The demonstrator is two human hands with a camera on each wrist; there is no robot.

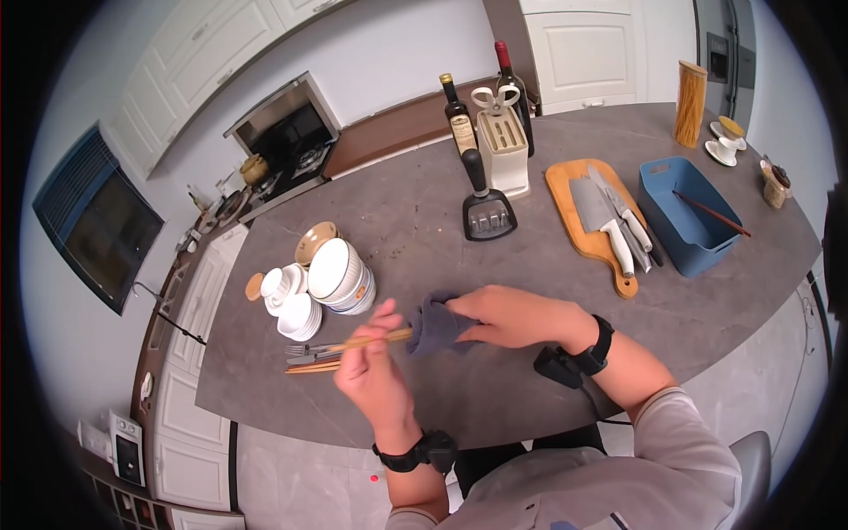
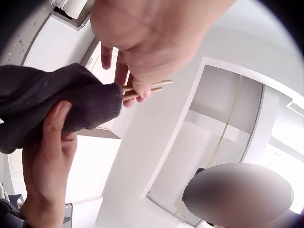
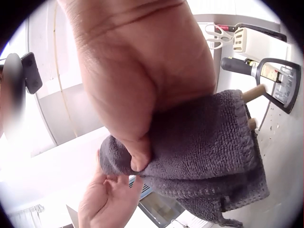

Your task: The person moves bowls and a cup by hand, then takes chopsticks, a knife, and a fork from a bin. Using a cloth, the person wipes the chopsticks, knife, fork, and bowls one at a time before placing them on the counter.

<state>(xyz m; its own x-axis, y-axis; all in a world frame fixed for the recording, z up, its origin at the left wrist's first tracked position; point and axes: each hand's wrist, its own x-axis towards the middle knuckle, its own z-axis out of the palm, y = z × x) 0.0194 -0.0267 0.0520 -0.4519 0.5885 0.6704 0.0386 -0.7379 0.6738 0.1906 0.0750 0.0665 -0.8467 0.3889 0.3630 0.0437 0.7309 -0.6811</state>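
Observation:
In the head view my left hand [image 1: 375,380] pinches a pair of light wooden chopsticks [image 1: 395,336] near one end. Their other part runs into a dark grey cloth [image 1: 435,325], folded around them. My right hand [image 1: 521,316] grips that cloth, thumb pressed on it in the left wrist view. Two chopstick ends [image 3: 254,94] stick out past the cloth's edge in the right wrist view. Close by my left hand, more chopsticks [image 1: 309,368] lie on the table beside a fork [image 1: 305,350] and other cutlery.
Stacked white bowls [image 1: 340,276], small white dishes [image 1: 300,318] and a brown bowl [image 1: 318,240] stand left. Behind are a black-handled masher-like tool [image 1: 488,216], a knife block [image 1: 503,155] and bottles. A cutting board [image 1: 579,190] with knives and a blue bin [image 1: 685,225] sit right.

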